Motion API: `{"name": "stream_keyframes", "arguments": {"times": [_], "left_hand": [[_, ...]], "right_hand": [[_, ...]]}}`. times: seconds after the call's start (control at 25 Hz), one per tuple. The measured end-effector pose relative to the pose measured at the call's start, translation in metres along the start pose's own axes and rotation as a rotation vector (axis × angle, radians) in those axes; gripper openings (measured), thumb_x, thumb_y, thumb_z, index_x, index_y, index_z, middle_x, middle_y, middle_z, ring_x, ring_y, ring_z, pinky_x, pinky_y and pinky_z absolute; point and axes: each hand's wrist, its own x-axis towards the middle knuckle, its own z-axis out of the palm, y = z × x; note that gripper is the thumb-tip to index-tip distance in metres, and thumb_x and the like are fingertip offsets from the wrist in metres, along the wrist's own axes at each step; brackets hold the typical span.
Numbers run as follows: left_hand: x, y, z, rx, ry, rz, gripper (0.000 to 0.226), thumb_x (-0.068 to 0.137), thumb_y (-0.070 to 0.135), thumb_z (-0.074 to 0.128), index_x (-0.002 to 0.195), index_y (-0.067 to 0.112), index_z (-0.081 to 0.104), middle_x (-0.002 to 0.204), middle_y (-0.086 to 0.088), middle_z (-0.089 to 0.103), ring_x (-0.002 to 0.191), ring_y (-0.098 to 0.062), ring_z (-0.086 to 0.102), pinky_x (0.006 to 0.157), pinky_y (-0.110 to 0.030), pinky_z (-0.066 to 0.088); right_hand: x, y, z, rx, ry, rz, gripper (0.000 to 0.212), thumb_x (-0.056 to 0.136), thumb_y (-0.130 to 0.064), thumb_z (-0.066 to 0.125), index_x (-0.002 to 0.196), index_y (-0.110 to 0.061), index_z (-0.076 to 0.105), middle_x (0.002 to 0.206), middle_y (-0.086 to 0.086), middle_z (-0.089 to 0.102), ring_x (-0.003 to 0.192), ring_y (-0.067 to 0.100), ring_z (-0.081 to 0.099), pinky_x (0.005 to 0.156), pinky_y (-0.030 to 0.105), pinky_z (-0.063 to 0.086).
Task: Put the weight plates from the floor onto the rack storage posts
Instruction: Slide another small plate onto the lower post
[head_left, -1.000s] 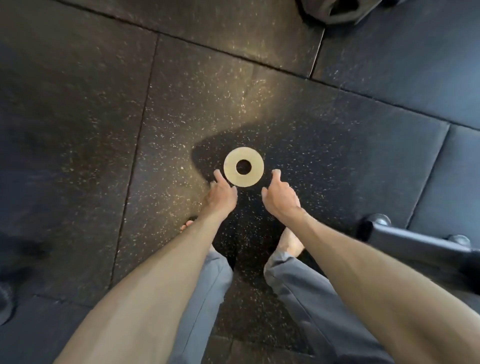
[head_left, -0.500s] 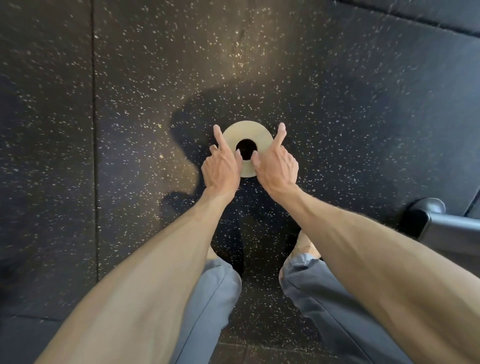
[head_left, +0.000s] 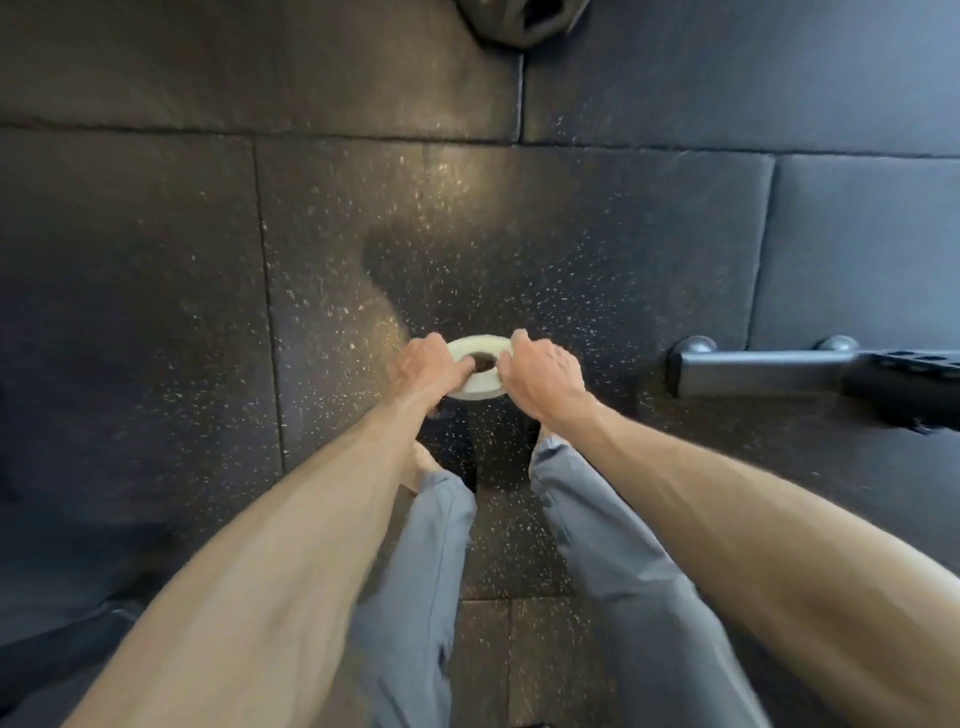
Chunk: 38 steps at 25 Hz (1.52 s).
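A small white weight plate (head_left: 479, 347) with a round centre hole is tilted up off the dark speckled rubber floor (head_left: 545, 249), in the middle of the head view. My left hand (head_left: 428, 364) grips its left side, fingers curled over the rim toward the hole. My right hand (head_left: 540, 376) grips its right side in the same way. Both hands cover much of the plate, so only its far edge, the hole and part of its near edge show.
A black steel rack foot (head_left: 769, 366) with two round bolt heads lies on the floor at the right. A dark grey plate (head_left: 519, 21) sits at the top edge. My bare feet and grey trouser legs (head_left: 431, 545) stand just below the plate.
Both hands reached the plate lying flat on the floor, closed around its two sides and lifted it, so it now tilts. The camera view has pulled back from the floor.
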Motion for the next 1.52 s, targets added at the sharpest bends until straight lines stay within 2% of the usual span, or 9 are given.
{"name": "stream_keyframes", "arguments": {"times": [0.12, 0.28, 0.48, 0.6, 0.68, 0.84, 1.08, 1.32, 1.52], "left_hand": [[-0.073, 0.006, -0.071, 0.118, -0.129, 0.041, 0.043, 0.088, 0.054, 0.059, 0.089, 0.011, 0.06, 0.101, -0.01, 0.069, 0.08, -0.028, 0.061, 0.065, -0.029, 0.043], [-0.161, 0.019, -0.162, 0.248, -0.377, 0.165, 0.05, 0.094, 0.058, 0.048, 0.077, 0.012, 0.054, 0.067, -0.008, 0.055, 0.055, -0.019, 0.051, 0.062, -0.027, 0.041], [-0.24, 0.059, -0.202, 0.433, -0.842, 0.227, 0.037, 0.093, 0.047, 0.039, 0.121, 0.025, 0.047, 0.053, 0.004, 0.036, 0.037, -0.005, 0.023, 0.04, -0.012, 0.019], [-0.298, 0.09, -0.189, 0.459, -0.781, 0.303, 0.042, 0.1, 0.045, 0.034, 0.112, 0.011, 0.055, 0.057, 0.001, 0.043, 0.04, -0.008, 0.032, 0.04, -0.016, 0.024], [-0.34, 0.113, -0.166, 0.463, -0.711, 0.388, 0.069, 0.1, 0.062, 0.022, 0.095, 0.006, 0.061, 0.062, -0.003, 0.05, 0.045, -0.011, 0.04, 0.044, -0.018, 0.031], [-0.407, 0.164, -0.099, 0.558, -0.486, 0.711, 0.088, 0.093, 0.074, 0.008, 0.082, 0.011, 0.068, 0.075, -0.01, 0.069, 0.057, -0.019, 0.061, 0.056, -0.025, 0.051], [-0.492, 0.263, 0.033, 0.824, -0.642, 0.892, 0.048, 0.101, 0.052, 0.043, 0.107, 0.011, 0.066, 0.074, -0.01, 0.075, 0.058, -0.02, 0.072, 0.05, -0.021, 0.049], [-0.584, 0.363, 0.142, 0.974, -0.554, 1.102, 0.041, 0.105, 0.036, 0.043, 0.1, 0.005, 0.068, 0.076, -0.015, 0.075, 0.048, -0.013, 0.067, 0.04, -0.017, 0.04], [-0.653, 0.452, 0.229, 0.995, -0.443, 1.224, 0.032, 0.106, 0.03, 0.041, 0.096, 0.009, 0.063, 0.053, -0.003, 0.068, 0.038, -0.012, 0.062, 0.037, -0.017, 0.037]], "right_hand": [[-0.088, -0.005, -0.073, 0.042, 0.08, -0.229, 0.029, 0.104, -0.035, 0.029, 0.107, -0.018, 0.052, 0.099, 0.005, 0.051, 0.088, 0.025, 0.056, 0.077, 0.044, 0.051], [-0.197, -0.017, -0.141, 0.075, 0.212, -0.348, 0.03, 0.09, -0.022, 0.044, 0.119, -0.017, 0.049, 0.109, 0.003, 0.058, 0.097, 0.023, 0.055, 0.089, 0.041, 0.048], [-0.312, -0.034, -0.165, 0.375, 0.406, -0.116, 0.014, 0.101, -0.022, 0.051, 0.106, -0.02, 0.038, 0.104, 0.006, 0.069, 0.087, 0.027, 0.063, 0.071, 0.038, 0.046], [-0.374, -0.024, -0.16, 0.463, 0.506, 0.042, 0.012, 0.101, -0.017, 0.047, 0.103, -0.02, 0.036, 0.101, 0.008, 0.071, 0.083, 0.031, 0.068, 0.069, 0.042, 0.05], [-0.419, -0.009, -0.15, 0.529, 0.594, 0.161, 0.008, 0.1, -0.014, 0.046, 0.102, -0.017, 0.039, 0.096, 0.007, 0.072, 0.081, 0.029, 0.069, 0.067, 0.039, 0.049], [-0.491, 0.035, -0.115, 0.845, 0.754, 0.469, 0.006, 0.102, -0.021, 0.049, 0.102, -0.015, 0.051, 0.086, 0.005, 0.072, 0.073, 0.023, 0.07, 0.065, 0.045, 0.055], [-0.585, 0.133, -0.061, 1.177, 0.882, 0.879, 0.006, 0.097, -0.024, 0.058, 0.099, -0.018, 0.056, 0.093, 0.009, 0.074, 0.077, 0.024, 0.071, 0.063, 0.04, 0.057], [-0.654, 0.255, -0.027, 1.336, 0.968, 1.037, 0.022, 0.098, -0.027, 0.054, 0.108, -0.007, 0.061, 0.111, 0.021, 0.071, 0.103, 0.037, 0.066, 0.078, 0.039, 0.049], [-0.716, 0.354, -0.023, 1.379, 1.095, 1.09, 0.024, 0.1, -0.024, 0.05, 0.11, -0.005, 0.061, 0.114, 0.021, 0.07, 0.105, 0.038, 0.066, 0.08, 0.04, 0.051]]}}
